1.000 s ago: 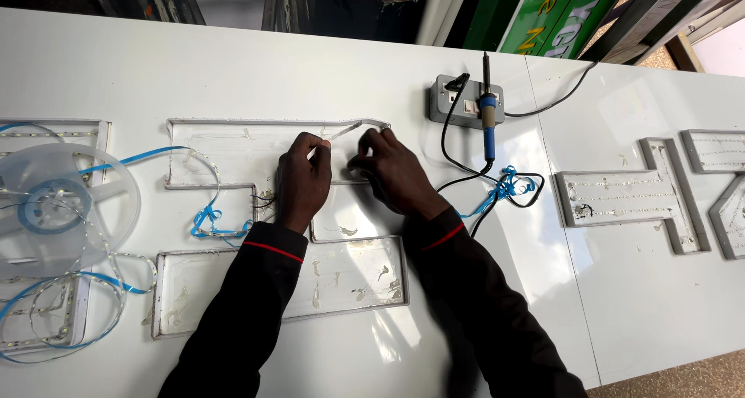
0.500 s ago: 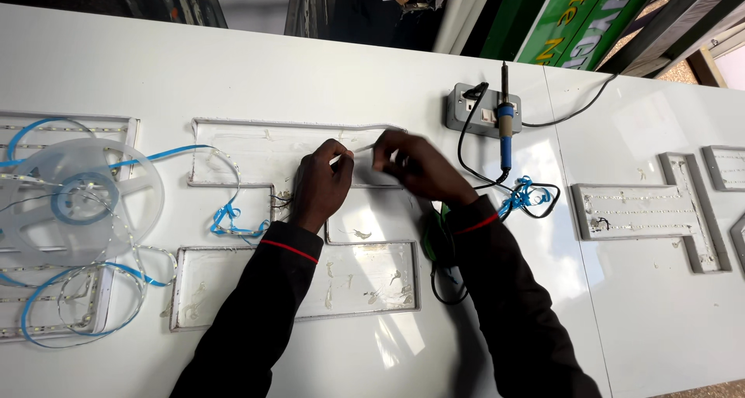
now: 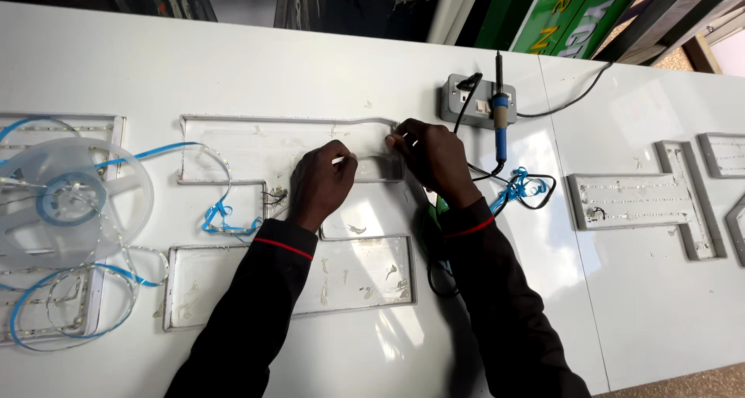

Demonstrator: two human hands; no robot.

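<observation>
A large shallow letter-shaped tray [image 3: 233,146] with a metal rim lies flat on the white table [image 3: 310,64]. My left hand [image 3: 322,182] rests inside its upper bar, fingers pinched on a thin white strip. My right hand [image 3: 431,156] pinches the same strip at the bar's right end, close to the rim. The strip between the hands is mostly hidden by my fingers. Both sleeves are black with a red cuff line.
A clear reel [image 3: 66,200] of light strip with blue backing [image 3: 221,216] lies at the left. A grey socket box [image 3: 469,102] and a blue-handled soldering iron [image 3: 501,122] sit behind my right hand, with black cable [image 3: 535,188]. More letter trays [image 3: 644,204] lie at the right.
My hands have spread apart along the upper bar, the right one moving toward its right end. The camera view has shifted slightly.
</observation>
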